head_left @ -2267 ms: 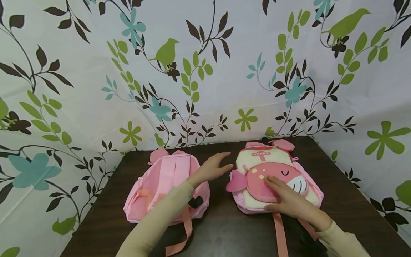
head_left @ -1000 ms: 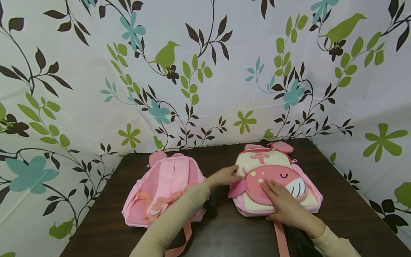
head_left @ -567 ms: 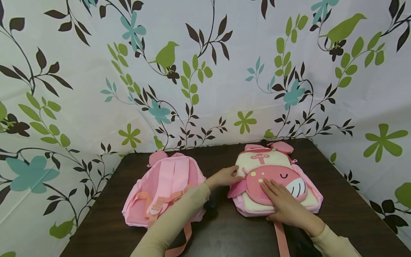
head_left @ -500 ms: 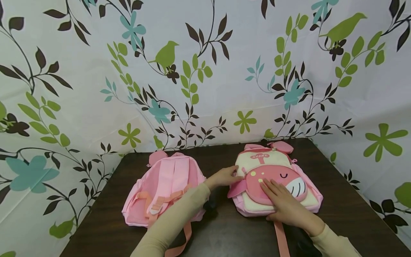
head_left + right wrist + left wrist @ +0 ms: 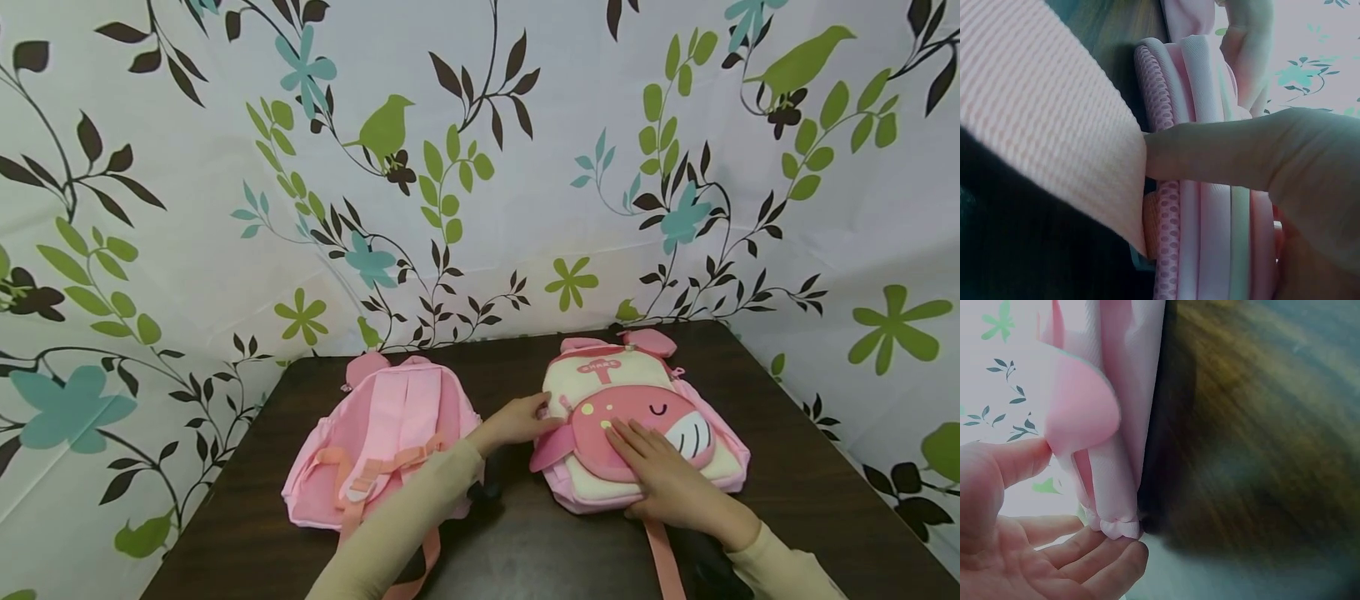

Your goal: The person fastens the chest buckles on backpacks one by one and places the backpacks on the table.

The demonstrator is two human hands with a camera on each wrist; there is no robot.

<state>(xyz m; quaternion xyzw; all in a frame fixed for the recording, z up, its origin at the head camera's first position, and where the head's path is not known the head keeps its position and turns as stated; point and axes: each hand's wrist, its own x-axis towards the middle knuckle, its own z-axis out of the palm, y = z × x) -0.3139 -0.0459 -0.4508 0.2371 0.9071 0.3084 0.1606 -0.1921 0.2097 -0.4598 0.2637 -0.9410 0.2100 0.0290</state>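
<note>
In the head view, a pink and cream backpack (image 5: 600, 374) lies at the table's right, its whale-shaped front pocket (image 5: 667, 402) facing up. My right hand (image 5: 667, 483) rests flat on that pocket. From the right wrist, its thumb (image 5: 1210, 152) stretches straight across the bag's bottom side, beside a peach strap (image 5: 1054, 119). My left hand (image 5: 516, 421) touches the bag's left side near the pink fin (image 5: 553, 447). From the left wrist, the thumb tip meets the fin (image 5: 1085, 406), while the other fingers, loosely extended, touch the gathered side fabric (image 5: 1116, 506).
A second pink backpack (image 5: 408, 408) lies straps up on the left, partly under my left forearm. Its peach strap (image 5: 431, 554) trails toward the front. A dark wood table (image 5: 525, 542) holds both bags. Behind it hangs a white leaf-and-bird patterned cloth (image 5: 480, 183).
My left hand has come from above the gap between the bags to the right backpack's side. That backpack's top has since shifted slightly left. My right hand stays on the pocket.
</note>
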